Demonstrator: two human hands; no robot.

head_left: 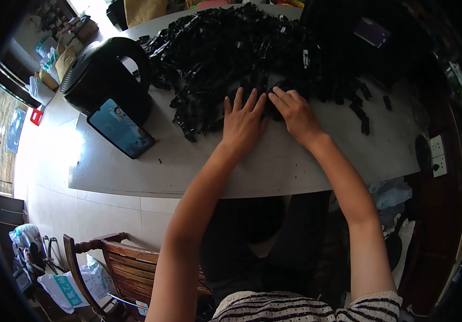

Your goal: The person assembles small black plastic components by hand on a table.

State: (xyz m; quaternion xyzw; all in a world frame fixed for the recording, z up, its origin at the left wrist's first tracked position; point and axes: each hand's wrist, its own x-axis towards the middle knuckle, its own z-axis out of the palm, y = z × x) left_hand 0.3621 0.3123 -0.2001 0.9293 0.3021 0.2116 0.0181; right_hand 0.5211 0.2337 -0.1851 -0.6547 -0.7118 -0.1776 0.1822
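A large heap of small, glossy black plastic-like pieces point(215, 53) covers the far part of the table; their exact kind is too dark to tell. My left hand point(244, 121) lies at the heap's near edge, palm down, with its fingers spread over the pieces. Close beside it, my right hand point(298, 118) is palm down too, its fingers loosely bent and pointing left onto the pieces. The fingertips of both hands almost meet. I see nothing held in either hand, though the undersides of the fingers are hidden.
A black kettle point(104, 75) stands left of the heap, with a lit phone point(121, 129) leaning against it. Loose black pieces point(361, 112) lie to the right on the pale table point(274, 180). A wooden chair point(129, 263) is at lower left, wall sockets point(437, 155) at right.
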